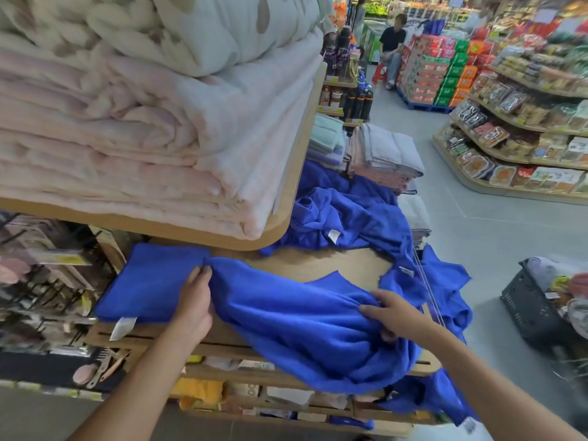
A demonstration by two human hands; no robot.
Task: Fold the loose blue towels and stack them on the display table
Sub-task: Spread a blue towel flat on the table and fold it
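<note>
A folded blue towel (149,281) lies flat at the left of the wooden display table (321,265). A loose blue towel (302,319) is spread and bunched across the table's front. My left hand (195,300) pinches this towel's upper left corner, right beside the folded one. My right hand (386,310) grips a bunched part of the same towel near the table's right edge. More loose blue towels (346,214) lie heaped at the back right, and some hang over the right side.
A wooden shelf (280,218) stacked with pink and white blankets overhangs the table's back left. Folded grey and pink towels (385,157) sit beyond the heap. A dark basket (528,307) stands on the aisle floor at right. A person sits far down the aisle.
</note>
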